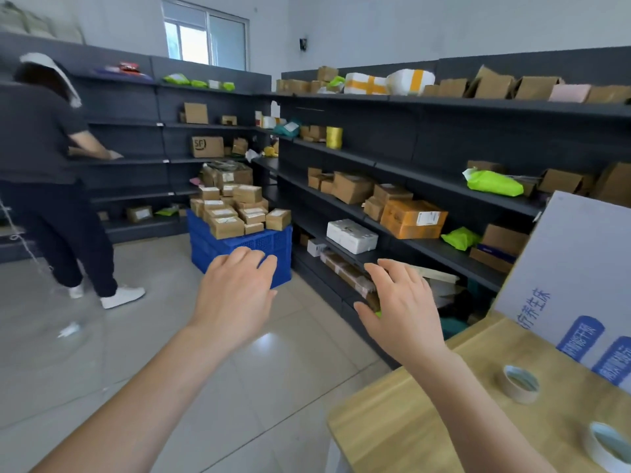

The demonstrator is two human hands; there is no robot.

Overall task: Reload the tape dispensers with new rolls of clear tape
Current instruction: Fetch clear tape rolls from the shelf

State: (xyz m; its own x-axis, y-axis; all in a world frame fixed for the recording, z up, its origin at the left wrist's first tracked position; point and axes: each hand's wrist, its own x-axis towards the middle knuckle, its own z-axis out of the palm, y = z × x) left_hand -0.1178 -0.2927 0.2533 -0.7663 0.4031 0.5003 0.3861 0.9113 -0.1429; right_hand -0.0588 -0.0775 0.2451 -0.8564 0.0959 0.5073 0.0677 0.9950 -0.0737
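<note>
- Your bench point(403, 418), a pale wooden top, fills the lower right; its left corner juts out over the tiled floor point(164, 356).
- The near roll of tape point(609, 447) lies flat at the bench's right side, partly cut off by the picture's edge.
- The far roll of tape point(521, 384) lies flat further back on the bench, well apart from the first and just in front of a white carton point(563, 268) with blue print, which stands along the bench's back edge.
- Your right forearm crosses the bench's left edge. Your right hand point(401, 310) hangs in the air beyond the bench, back up; its grip is slack, the fingers spread and nothing in it. It touches neither roll.
- Your left hand point(235, 290) hangs over the floor, well left of the bench, back up; its grip is slack too, with fingers lightly bent and nothing in them.
- Past your left fingertips a blue crate point(269, 245) stands on the floor, with small brown boxes point(235, 209) heaped on top.
- Dark shelves point(392, 167) run along the right and back walls, carrying brown boxes, an orange box point(411, 218), green bags and a yellow spool point(334, 137).
- At the far left a person in dark clothes point(44, 148) leans towards a shelf.
- A window point(205, 35) sits high in the back wall.
</note>
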